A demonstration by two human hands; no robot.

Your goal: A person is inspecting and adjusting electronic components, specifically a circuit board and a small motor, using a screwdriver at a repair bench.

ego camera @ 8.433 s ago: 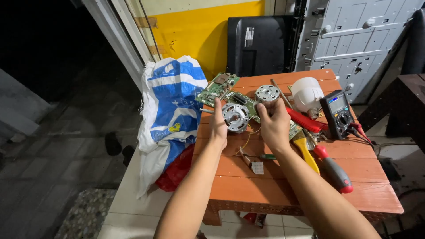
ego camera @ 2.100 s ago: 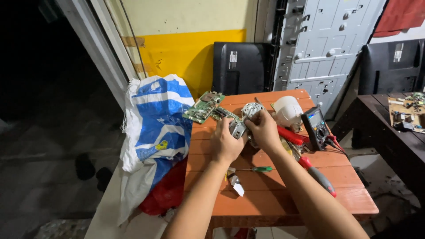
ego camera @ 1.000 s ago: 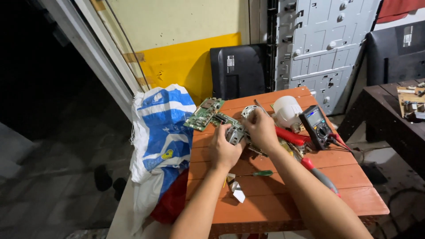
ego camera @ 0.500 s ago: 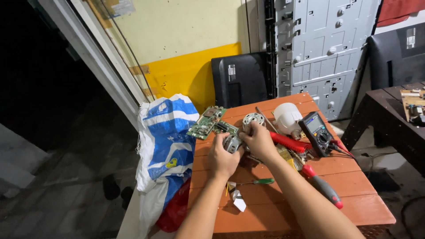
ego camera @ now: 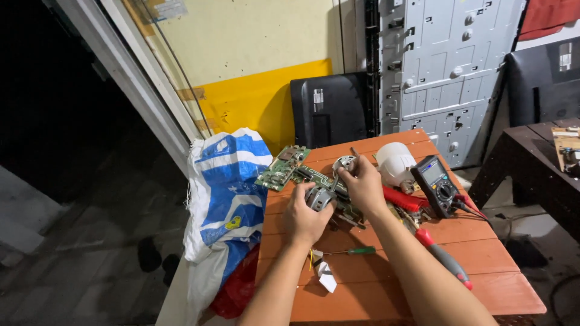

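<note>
Orange slatted table (ego camera: 386, 284) by a yellow wall carries circuit boards (ego camera: 284, 168), a multimeter (ego camera: 436, 184), a white bulb (ego camera: 396, 163) and a blue-white sack (ego camera: 226, 193), while the left hand (ego camera: 307, 216) closes round a small motor (ego camera: 320, 197) mid-table and the right hand (ego camera: 364, 184) pinches a round metal part (ego camera: 343, 164) just behind it.

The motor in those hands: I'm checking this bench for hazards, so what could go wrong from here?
1. The left hand grips the motor over circuit boards; a slip could damage them.
2. The right hand works beside the meter and its leads; a snag might drag it.
3. The red-handled tool lies near the table edge and may fall.
</note>
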